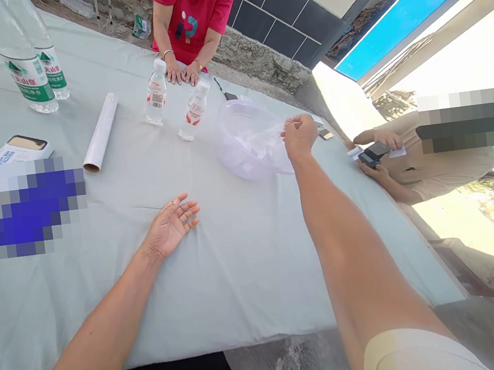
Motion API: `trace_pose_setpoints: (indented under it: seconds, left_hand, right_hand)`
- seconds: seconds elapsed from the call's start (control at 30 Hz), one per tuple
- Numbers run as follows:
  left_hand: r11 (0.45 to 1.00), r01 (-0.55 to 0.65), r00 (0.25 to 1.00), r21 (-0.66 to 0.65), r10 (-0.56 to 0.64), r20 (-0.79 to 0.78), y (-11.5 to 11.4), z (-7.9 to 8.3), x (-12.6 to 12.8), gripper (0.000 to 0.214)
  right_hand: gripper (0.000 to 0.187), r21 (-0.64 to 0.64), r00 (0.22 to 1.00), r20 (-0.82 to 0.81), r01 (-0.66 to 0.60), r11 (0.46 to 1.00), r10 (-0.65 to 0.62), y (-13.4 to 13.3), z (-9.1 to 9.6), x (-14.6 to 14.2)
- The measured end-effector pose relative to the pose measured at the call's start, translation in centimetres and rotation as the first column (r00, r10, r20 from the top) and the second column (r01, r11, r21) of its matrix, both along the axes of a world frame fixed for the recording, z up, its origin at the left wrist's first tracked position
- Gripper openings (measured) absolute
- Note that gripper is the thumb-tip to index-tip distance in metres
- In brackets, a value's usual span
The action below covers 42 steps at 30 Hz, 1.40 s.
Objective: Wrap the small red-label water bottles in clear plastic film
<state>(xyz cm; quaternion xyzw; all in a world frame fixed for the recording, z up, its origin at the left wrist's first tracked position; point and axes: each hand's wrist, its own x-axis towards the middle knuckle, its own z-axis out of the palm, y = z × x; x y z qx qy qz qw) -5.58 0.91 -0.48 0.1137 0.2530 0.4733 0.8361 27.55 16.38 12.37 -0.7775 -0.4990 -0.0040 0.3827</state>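
Note:
My left hand (171, 225) rests palm up on the cloth-covered table, holding nothing, its fingers loosely apart. My right hand (301, 134) reaches to the right edge of a pale purple translucent basin (241, 164). Its fingers are pinched on clear, crumpled plastic film (264, 141), which trails down into the basin. The film's full extent is hard to make out against the basin. Left of the basin stand two small water bottles, an upright one (155, 94) and a crumpled, leaning one (194, 112).
A white roll (101, 131) lies on the tablecloth (239, 270). Farther left are large water bottles (29, 79) and a white box with a phone (28, 141) on it. A person in red (194, 11) leans on the far side; another person at right holds a dark device (373, 154).

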Motion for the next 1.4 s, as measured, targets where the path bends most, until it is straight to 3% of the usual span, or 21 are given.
trace_pose_setpoints:
  seconds: [0.07,0.1,0.13,0.2,0.27,0.3,0.37,0.47,0.57,0.63,0.83,1.0,1.07,1.13,1.2,1.23,1.27,1.33,1.4]
  left_hand:
    - [1.0,0.003,1.0,0.01,-0.003,-0.008,-0.2,0.0,0.0,0.023]
    - [1.0,0.007,1.0,0.015,-0.007,-0.013,-0.3,0.0,0.0,0.023]
    - [1.0,0.014,1.0,0.02,-0.014,-0.018,-0.4,0.1,-0.1,0.024]
    - [0.999,0.041,0.999,0.035,-0.04,-0.035,-0.7,0.2,-0.2,0.033]
    - [0.994,0.083,0.995,0.076,-0.079,-0.058,-1.0,0.5,-0.5,0.05]
    - [0.987,0.109,0.992,0.114,-0.102,-0.07,-1.1,0.6,-0.6,0.059]
    - [0.963,0.163,0.982,0.216,-0.137,-0.13,-1.3,1.0,-0.8,0.066]
    - [0.941,0.162,0.943,0.296,-0.059,-0.328,-1.4,1.5,-0.8,0.046]
    - [0.958,0.068,0.891,0.279,0.068,-0.449,-1.3,1.9,-0.7,0.029]
    - [0.964,0.019,0.879,0.265,0.111,-0.464,-1.1,2.1,-0.9,0.027]
    - [0.952,-0.084,0.802,0.295,0.24,-0.547,-0.5,2.2,-1.8,0.022]
    - [0.945,0.082,0.721,0.316,0.162,-0.673,-0.7,2.5,-1.7,0.033]
    - [0.939,0.159,0.703,0.305,0.109,-0.703,-0.9,2.8,-1.7,0.043]
    - [0.931,0.225,0.692,0.287,0.056,-0.72,-1.1,3.0,-1.6,0.054]
    - [0.933,0.269,0.675,0.241,-0.004,-0.738,-1.3,3.1,-1.4,0.059]
    - [0.937,0.278,0.664,0.212,-0.029,-0.747,-1.4,3.1,-1.3,0.058]
    - [0.942,0.279,0.652,0.186,-0.043,-0.757,-1.5,3.1,-1.1,0.055]
    - [0.95,0.266,0.63,0.165,-0.042,-0.775,-1.6,3.1,-0.7,0.045]
    - [0.952,0.258,0.622,0.168,-0.031,-0.782,-1.7,3.2,-0.3,0.032]
  right_hand:
    - [0.01,0.206,0.968,-0.194,-0.12,0.971,0.161,-2.3,0.9,-2.6]
    - [0.01,0.32,0.897,-0.313,-0.209,0.924,0.311,-4.0,0.9,-4.2]
    - [0.014,0.392,0.792,-0.397,-0.31,0.866,0.463,-5.9,0.5,-6.0]
    - [0.025,0.423,0.571,-0.529,-0.463,0.778,0.628,-10.4,-1.5,-9.5]
    - [0.028,0.404,0.379,-0.669,-0.537,0.741,0.639,-14.5,-4.7,-12.5]
    - [0.027,0.392,0.325,-0.715,-0.547,0.74,0.619,-16.2,-6.5,-13.7]
    - [0.026,0.37,0.293,-0.759,-0.54,0.756,0.581,-18.5,-9.9,-15.4]
    - [0.023,0.34,0.322,-0.758,-0.547,0.764,0.568,-19.9,-12.9,-16.1]
    - [0.019,0.335,0.29,-0.78,-0.554,0.762,0.554,-20.1,-13.3,-15.3]
    - [0.019,0.34,0.251,-0.82,-0.509,0.791,0.514,-19.9,-12.8,-14.4]
    - [0.022,0.353,0.232,-0.893,-0.173,0.92,0.386,-19.0,-12.2,-11.6]
    - [0.029,0.293,0.227,-0.935,0.065,0.954,0.272,-18.2,-12.4,-8.8]
    - [0.035,0.265,0.293,-0.93,0.114,0.958,0.222,-18.3,-12.1,-8.2]
    - [0.035,0.278,0.494,-0.852,0.141,0.95,0.176,-18.9,-11.4,-8.3]
    - [0.027,0.377,0.753,-0.633,0.094,0.921,0.182,-19.9,-10.6,-9.5]
    - [0.021,0.439,0.845,-0.483,0.007,0.898,0.229,-20.5,-10.2,-10.4]
    - [0.017,0.478,0.889,-0.332,-0.129,0.869,0.315,-21.1,-9.9,-11.4]
    - [0.016,0.434,0.839,-0.106,-0.443,0.784,0.533,-22.2,-9.7,-13.6]
    - [0.02,0.264,0.742,-0.022,-0.642,0.72,0.67,-22.6,-10.0,-15.1]
